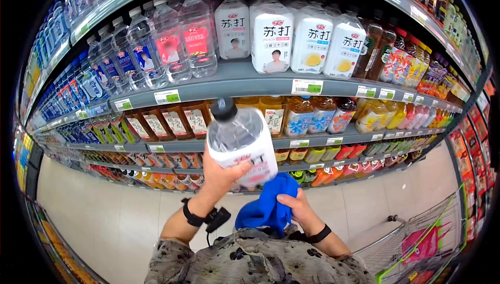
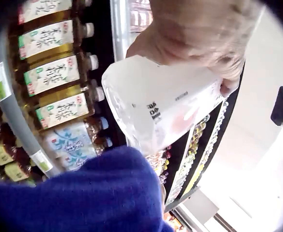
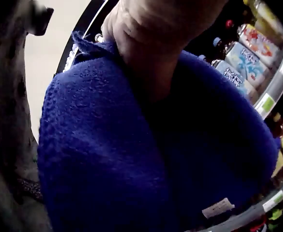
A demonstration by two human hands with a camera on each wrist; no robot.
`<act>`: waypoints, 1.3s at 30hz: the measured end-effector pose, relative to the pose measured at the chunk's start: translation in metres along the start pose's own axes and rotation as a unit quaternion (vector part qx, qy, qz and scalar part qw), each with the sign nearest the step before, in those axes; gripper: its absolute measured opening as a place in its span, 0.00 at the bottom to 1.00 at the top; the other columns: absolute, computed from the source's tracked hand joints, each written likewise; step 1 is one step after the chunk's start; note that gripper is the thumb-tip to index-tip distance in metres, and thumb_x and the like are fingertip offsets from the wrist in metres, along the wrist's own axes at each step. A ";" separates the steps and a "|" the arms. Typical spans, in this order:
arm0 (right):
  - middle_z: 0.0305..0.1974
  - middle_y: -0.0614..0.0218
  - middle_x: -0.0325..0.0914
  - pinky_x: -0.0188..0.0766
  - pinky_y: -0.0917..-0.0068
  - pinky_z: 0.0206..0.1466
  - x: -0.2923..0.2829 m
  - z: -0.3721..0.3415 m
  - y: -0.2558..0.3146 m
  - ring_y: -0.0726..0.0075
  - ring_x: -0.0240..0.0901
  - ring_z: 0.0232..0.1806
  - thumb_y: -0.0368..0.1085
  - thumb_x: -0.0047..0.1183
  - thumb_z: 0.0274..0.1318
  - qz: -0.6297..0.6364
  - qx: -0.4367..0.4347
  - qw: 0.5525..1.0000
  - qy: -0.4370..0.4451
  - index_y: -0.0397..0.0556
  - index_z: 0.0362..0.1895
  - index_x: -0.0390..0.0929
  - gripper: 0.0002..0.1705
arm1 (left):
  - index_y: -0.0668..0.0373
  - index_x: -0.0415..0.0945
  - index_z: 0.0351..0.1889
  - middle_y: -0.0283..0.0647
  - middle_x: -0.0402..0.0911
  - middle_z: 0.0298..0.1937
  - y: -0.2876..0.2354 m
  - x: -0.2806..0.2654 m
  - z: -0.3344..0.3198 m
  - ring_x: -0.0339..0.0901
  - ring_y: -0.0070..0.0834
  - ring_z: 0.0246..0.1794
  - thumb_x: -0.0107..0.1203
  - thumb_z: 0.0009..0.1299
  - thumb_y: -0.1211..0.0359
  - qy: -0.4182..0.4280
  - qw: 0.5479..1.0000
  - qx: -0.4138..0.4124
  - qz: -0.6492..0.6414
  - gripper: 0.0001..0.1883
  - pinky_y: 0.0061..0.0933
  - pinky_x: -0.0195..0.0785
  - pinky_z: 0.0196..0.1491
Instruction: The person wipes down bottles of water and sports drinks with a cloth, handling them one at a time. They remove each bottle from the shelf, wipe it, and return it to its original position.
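My left hand (image 1: 220,177) grips a large clear soda-water bottle (image 1: 245,148) with a white label and black cap, held tilted in front of the shelves. In the left wrist view, the fingers wrap the side of the bottle (image 2: 160,99). A blue cloth (image 1: 265,206) hangs bunched just below the bottle's base, and my right hand (image 1: 301,208) pinches it, thumb on top. The right wrist view shows the cloth (image 3: 98,140) draping down from the hand (image 3: 151,43), with a small white tag at its lower edge.
Matching white-labelled bottles (image 1: 272,36) stand on the upper shelf, beside pink-labelled bottles (image 1: 198,34). Brown tea bottles (image 1: 172,120) fill the shelf below. Grey shelf edges (image 1: 229,87) carry price tags. A shopping cart (image 1: 416,237) with a pink bag stands at lower right on the tiled floor (image 1: 130,213).
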State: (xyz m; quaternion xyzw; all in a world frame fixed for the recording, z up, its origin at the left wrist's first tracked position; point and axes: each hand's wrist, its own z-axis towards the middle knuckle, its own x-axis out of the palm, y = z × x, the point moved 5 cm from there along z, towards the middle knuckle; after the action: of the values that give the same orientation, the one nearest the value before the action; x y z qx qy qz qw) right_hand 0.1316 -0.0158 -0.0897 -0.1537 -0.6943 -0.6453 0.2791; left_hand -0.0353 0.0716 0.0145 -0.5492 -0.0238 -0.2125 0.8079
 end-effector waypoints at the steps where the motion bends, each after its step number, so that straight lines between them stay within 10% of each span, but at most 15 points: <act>1: 0.41 0.69 0.75 0.65 0.74 0.50 -0.001 -0.002 -0.002 0.75 0.70 0.43 0.33 0.56 0.49 -0.025 -0.003 1.000 0.007 0.44 0.48 0.70 0.20 | 0.64 0.57 0.57 0.42 0.72 0.50 -0.012 0.002 0.012 0.71 0.28 0.50 0.68 0.47 0.71 -0.011 0.999 0.027 0.030 0.40 0.31 0.65 0.54; 14: 0.38 0.71 0.76 0.70 0.77 0.41 -0.029 -0.038 -0.011 0.77 0.73 0.36 0.32 0.56 0.51 -0.021 0.003 0.996 -0.085 0.44 0.46 0.72 0.17 | 0.68 0.68 0.47 0.44 0.74 0.44 -0.086 0.000 0.182 0.73 0.29 0.43 0.69 0.49 0.62 -0.157 0.918 0.294 0.217 0.31 0.27 0.67 0.46; 32: 0.38 0.70 0.76 0.70 0.75 0.43 -0.052 -0.043 -0.026 0.75 0.73 0.38 0.33 0.57 0.51 0.007 0.076 0.989 -0.127 0.43 0.46 0.72 0.17 | 0.71 0.54 0.59 0.55 0.63 0.55 -0.068 0.018 0.196 0.63 0.43 0.55 0.63 0.56 0.58 -0.149 0.897 0.300 0.287 0.40 0.37 0.57 0.56; 39: 0.37 0.71 0.76 0.70 0.75 0.43 -0.044 -0.037 -0.027 0.75 0.73 0.38 0.31 0.56 0.51 -0.009 0.087 0.991 -0.100 0.44 0.46 0.72 0.16 | 0.75 0.47 0.62 0.61 0.60 0.55 -0.063 0.021 0.192 0.58 0.53 0.57 0.57 0.62 0.55 -0.211 0.791 0.401 0.412 0.42 0.42 0.52 0.60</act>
State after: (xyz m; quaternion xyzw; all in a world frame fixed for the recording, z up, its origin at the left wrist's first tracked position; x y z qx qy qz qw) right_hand 0.1584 -0.0484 -0.1368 -0.1863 -0.7735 -0.5664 0.2149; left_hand -0.0016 0.2184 0.1514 -0.1650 -0.0483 0.2901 0.9414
